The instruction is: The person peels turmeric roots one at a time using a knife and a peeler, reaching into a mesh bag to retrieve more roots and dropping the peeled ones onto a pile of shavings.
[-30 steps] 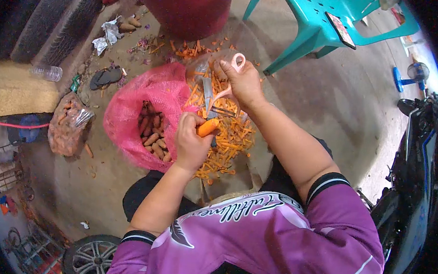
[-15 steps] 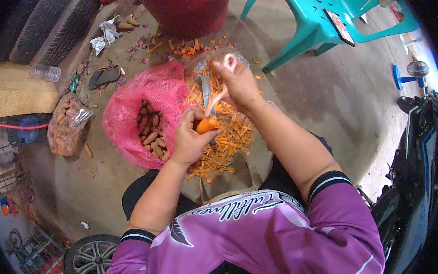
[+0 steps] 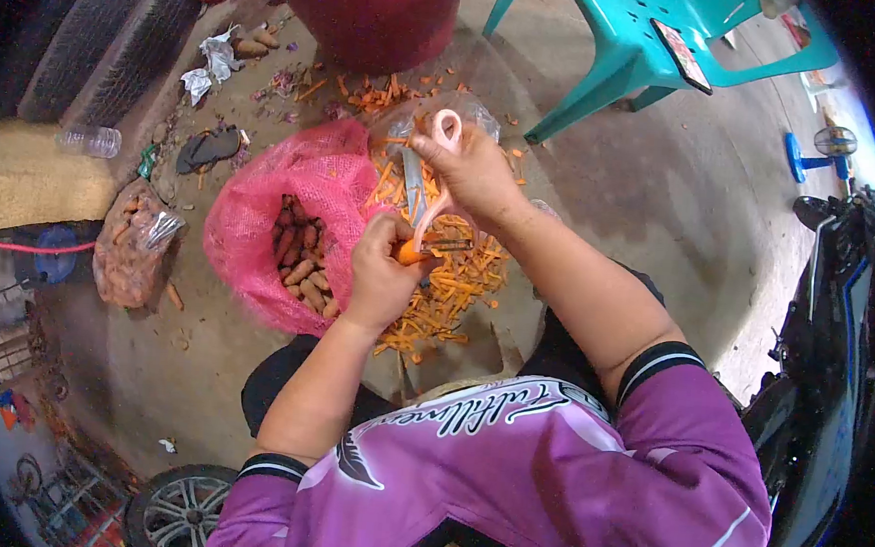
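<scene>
My left hand (image 3: pixel 383 270) is closed around a peeled orange piece of sweet potato (image 3: pixel 414 255). In my right hand (image 3: pixel 479 176) is a pale pink peeler (image 3: pixel 446 131), its ring-ended handle up and its metal blade at the orange piece. Below both hands spreads a pile of cut orange strips (image 3: pixel 456 295) on clear plastic. A flat grey blade-like strip (image 3: pixel 416 187) shows behind the peeler, above the pile. Beside my left hand stands a pink mesh sack (image 3: pixel 245 222), open at the top, with unpeeled sweet potatoes (image 3: pixel 301 255) inside.
A dark red tub (image 3: pixel 373 19) stands beyond the pile, near a turquoise plastic chair (image 3: pixel 611 64) with a phone (image 3: pixel 682 56) on it. On the left are tyres (image 3: pixel 136 49), a sandal (image 3: pixel 210 151) and a plastic bag of tubers (image 3: pixel 134 245). A motorcycle (image 3: pixel 826 317) stands right.
The peeler has moved toward my body along the orange piece, and its blade now shows at the piece's right side. My left hand has stayed nearly in place.
</scene>
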Tool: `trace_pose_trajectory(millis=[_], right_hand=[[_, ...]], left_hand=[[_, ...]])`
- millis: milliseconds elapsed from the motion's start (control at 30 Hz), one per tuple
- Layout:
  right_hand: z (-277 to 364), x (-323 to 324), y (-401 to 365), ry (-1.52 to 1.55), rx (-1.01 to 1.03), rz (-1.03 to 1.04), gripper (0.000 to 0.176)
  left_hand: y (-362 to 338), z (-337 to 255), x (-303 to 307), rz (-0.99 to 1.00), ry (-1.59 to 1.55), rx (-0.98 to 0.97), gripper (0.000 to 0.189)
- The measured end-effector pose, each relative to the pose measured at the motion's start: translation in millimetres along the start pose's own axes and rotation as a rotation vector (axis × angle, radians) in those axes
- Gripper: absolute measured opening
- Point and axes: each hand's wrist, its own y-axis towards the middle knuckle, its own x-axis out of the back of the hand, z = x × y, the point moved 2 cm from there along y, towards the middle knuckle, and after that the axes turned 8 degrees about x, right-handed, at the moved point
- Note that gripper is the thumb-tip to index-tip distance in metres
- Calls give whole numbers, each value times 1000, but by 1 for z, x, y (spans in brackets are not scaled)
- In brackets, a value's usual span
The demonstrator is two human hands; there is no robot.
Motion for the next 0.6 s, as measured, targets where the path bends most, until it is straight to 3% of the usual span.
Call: trace_pose_trajectory(millis=[100, 133, 233, 267, 367, 500, 600], right_hand=[[-13, 10, 9, -43, -58, -119, 30], [-16, 17, 17, -210, 0, -177, 30], [-11, 17, 14, 207, -92, -170, 30], [-1, 16, 9, 123, -217, -74, 30], [-20, 2, 6, 153, -113, -22, 29], [-22, 20, 17, 530, -264, -299, 23], [-11, 12, 9, 440, -304, -146, 20]], left_hand=[[0, -2, 0, -10, 7, -69, 31], [0, -3, 1, -11, -6, -89, 31], [1, 6, -1, 9, -56, -65, 31], [1, 11, -2, 20, -77, -42, 31], [1, 18, -5, 74, -223, 3, 29], [2, 16, -4, 198, -428, 185, 25], [1, 18, -3, 289, -569, 354, 22]])
